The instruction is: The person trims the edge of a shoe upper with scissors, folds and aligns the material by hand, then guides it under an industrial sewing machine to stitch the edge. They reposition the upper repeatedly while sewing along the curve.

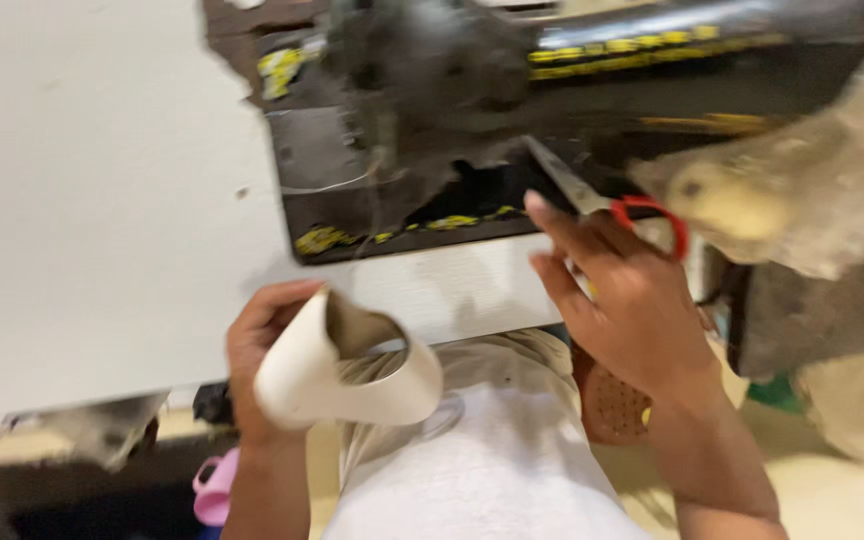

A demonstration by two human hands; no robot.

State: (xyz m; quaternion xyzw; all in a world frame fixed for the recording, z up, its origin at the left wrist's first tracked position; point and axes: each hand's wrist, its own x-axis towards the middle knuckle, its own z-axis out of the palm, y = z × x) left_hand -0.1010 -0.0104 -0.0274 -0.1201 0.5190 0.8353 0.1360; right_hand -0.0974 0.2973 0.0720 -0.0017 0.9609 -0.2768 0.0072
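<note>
Scissors [607,205] sit in my right hand [632,310], red loops hooked over the fingers at the far side, blades running up and to the left toward the dark machine [432,110]. That hand is closed around the handles; whether the blades themselves are parted I cannot tell, the frame is too blurred there.

My left hand [257,350] grips a cream shoe upper [347,375], fingers wrapped round its left end, holding it just off the near edge of the white table [102,200] and above my lap. Its long axis lies roughly left to right, dipping a little toward the right. The opening faces up and away from me, so I see into the brownish lining. The wider, rounded end points right; the narrow end is buried in my palm.

To do this cleanly I would judge it best to steady the upper first, keep the left thumb clear of the edge being trimmed, and bring the blade tips in along the rim rather than across it. Snips should be short, with the wrist quiet, since the camera shows plenty of motion.
</note>
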